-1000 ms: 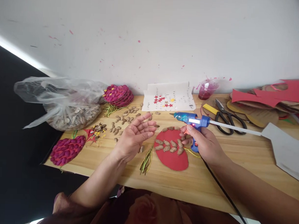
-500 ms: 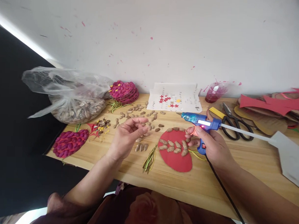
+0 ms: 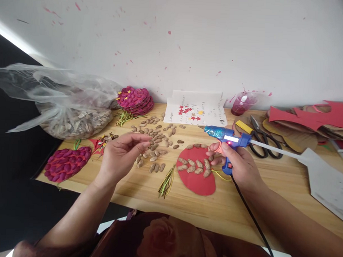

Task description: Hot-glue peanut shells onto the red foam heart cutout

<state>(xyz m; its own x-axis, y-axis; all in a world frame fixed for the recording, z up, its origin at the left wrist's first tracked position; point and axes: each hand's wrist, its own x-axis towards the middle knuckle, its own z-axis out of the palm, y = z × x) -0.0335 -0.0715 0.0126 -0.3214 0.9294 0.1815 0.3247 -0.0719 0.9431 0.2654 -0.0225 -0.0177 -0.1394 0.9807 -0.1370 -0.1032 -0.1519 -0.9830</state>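
Observation:
My right hand (image 3: pixel 242 161) is wrapped round a blue hot glue gun (image 3: pixel 226 137), its nozzle pointing left and a long white glue stick in its back. Below the gun lies a red rounded cutout (image 3: pixel 196 185), with two rows of peanuts (image 3: pixel 199 164) across its middle and more along its top edge. Over the loose peanuts (image 3: pixel 157 137) hovers my left hand (image 3: pixel 122 155), thumb and forefinger curved with a small gap between them; I see nothing held there. A tassel of green and yellow strings (image 3: pixel 166 182) rests left of the cutout.
Left are a clear plastic bag (image 3: pixel 76 119) of shells, a purple peanut-covered piece (image 3: pixel 67 164) and a stack of similar pieces (image 3: pixel 135 101). Behind stand a paper with stars (image 3: pixel 196 107) and a cup of purple paint (image 3: pixel 241 104). Scissors (image 3: pixel 263 139) and red paper scraps (image 3: pixel 309 118) lie right.
My left hand has moved left and slightly back from the cutout, uncovering more loose peanuts. The view has shifted a little. My right hand still grips the glue gun.

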